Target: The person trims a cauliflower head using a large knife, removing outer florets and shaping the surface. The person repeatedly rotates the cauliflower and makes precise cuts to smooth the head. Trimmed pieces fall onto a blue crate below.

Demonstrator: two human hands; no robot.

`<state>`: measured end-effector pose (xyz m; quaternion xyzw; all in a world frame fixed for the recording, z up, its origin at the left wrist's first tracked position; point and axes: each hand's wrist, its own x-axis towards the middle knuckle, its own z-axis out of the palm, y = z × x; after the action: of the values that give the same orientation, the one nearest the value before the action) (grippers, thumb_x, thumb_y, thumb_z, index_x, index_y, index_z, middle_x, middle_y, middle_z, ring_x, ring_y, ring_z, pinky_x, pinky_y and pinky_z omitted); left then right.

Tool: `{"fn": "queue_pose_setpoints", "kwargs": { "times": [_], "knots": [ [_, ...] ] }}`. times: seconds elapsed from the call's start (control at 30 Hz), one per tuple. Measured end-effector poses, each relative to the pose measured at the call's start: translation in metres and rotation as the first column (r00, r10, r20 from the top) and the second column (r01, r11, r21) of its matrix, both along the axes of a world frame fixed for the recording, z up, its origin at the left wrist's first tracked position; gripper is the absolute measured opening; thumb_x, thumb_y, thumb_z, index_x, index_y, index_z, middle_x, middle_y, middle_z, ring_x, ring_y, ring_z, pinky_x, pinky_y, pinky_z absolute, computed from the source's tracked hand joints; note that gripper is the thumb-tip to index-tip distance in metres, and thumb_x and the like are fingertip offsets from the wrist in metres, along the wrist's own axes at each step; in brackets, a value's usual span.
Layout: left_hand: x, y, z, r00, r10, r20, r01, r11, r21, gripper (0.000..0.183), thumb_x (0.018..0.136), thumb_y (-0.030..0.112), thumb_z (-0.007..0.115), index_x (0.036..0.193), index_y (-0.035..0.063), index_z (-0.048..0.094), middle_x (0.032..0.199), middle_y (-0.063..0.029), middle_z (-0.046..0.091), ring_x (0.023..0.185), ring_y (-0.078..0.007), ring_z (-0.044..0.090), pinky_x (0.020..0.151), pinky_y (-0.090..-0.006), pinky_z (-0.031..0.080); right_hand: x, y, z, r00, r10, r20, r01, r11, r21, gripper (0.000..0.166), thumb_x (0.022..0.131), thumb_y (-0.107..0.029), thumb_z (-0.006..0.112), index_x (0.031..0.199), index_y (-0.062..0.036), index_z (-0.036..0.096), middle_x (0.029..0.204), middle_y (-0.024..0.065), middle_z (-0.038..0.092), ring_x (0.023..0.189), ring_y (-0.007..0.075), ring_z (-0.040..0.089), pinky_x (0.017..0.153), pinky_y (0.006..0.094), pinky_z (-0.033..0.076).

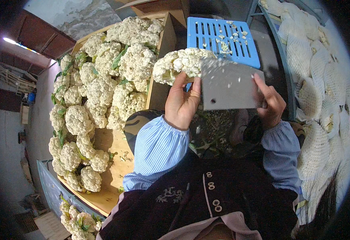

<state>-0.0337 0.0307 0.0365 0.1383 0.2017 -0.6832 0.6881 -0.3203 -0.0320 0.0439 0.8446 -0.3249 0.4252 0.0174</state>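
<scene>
In my left hand is a trimmed cauliflower head, held from below by its stem side. My right hand grips a broad cleaver, the index finger laid along the blade's flat. The blade's left end overlaps the right side of the cauliflower; whether it cuts into the florets I cannot tell. White bits show against the blade. Just beyond both hands sits a blue slotted plastic crate, upside down or closed on top, with small cauliflower crumbs scattered over it.
On my left stands a wooden bin heaped with cauliflower heads. More cauliflower lies at the lower left. To my right, white net bags of cauliflower line a metal-framed rack. Leafy trimmings lie on the floor below.
</scene>
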Motion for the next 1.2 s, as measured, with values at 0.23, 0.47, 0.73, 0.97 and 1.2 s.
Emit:
{"fn": "queue_pose_setpoints", "kwargs": {
  "times": [0.23,0.47,0.73,0.97,1.2],
  "knots": [
    [-0.009,0.019,0.004,0.976,-0.112,0.184,0.21,0.687,-0.695,0.039,0.113,0.023,0.04,0.141,-0.0013,0.048,0.13,-0.0188,0.062,0.112,-0.0287,0.066,0.094,-0.0392,0.061,0.022,0.005,0.016,0.988,0.027,-0.152,-0.054,0.983,-0.176,0.061,0.074,-0.001,0.083,0.132,-0.0156,0.071,0.063,0.0013,0.039,0.05,0.0123,0.041,0.044,0.0306,0.037],
    [-0.019,0.024,0.024,0.728,0.0,0.686,0.118,0.985,-0.125,0.036,0.112,0.019,0.038,0.138,-0.0013,0.051,0.129,-0.016,0.063,0.111,-0.0266,0.066,0.091,-0.0369,0.061,0.022,0.012,0.018,0.983,0.047,-0.175,-0.068,0.991,-0.118,0.064,0.072,0.002,0.084,0.133,-0.0136,0.07,0.065,0.0015,0.043,0.052,0.0131,0.043,0.045,0.0303,0.037],
    [0.004,-0.004,-0.025,0.972,0.092,0.215,-0.043,0.974,-0.222,0.029,0.107,0.019,0.052,0.128,-0.0008,0.058,0.12,-0.0144,0.068,0.107,-0.0254,0.067,0.091,-0.0389,0.06,0.006,0.02,-0.003,0.984,-0.149,-0.094,0.147,0.989,-0.033,0.06,0.078,-0.011,0.082,0.135,-0.0248,0.07,0.068,0.0054,0.058,0.058,0.0197,0.058,0.052,0.0355,0.047],
    [0.0,0.007,-0.02,0.98,-0.102,0.172,0.159,0.919,-0.36,0.03,0.11,0.018,0.046,0.128,-0.0023,0.058,0.118,-0.0155,0.068,0.105,-0.0252,0.068,0.092,-0.0382,0.06,0.012,0.023,-0.007,0.994,-0.081,-0.072,0.081,0.997,0.007,0.058,0.08,-0.011,0.082,0.135,-0.024,0.07,0.066,0.0049,0.051,0.055,0.0211,0.054,0.052,0.0371,0.045],
    [-0.013,0.015,0.005,0.964,-0.027,0.264,0.126,0.923,-0.364,0.03,0.108,0.018,0.049,0.13,-0.0016,0.055,0.117,-0.0143,0.069,0.107,-0.0233,0.071,0.091,-0.0383,0.064,0.017,0.024,0.0,0.988,-0.077,-0.135,0.078,0.997,0.005,0.062,0.079,-0.012,0.081,0.138,-0.0242,0.068,0.066,0.0043,0.041,0.054,0.0215,0.048,0.051,0.0388,0.039]
  ]
}}
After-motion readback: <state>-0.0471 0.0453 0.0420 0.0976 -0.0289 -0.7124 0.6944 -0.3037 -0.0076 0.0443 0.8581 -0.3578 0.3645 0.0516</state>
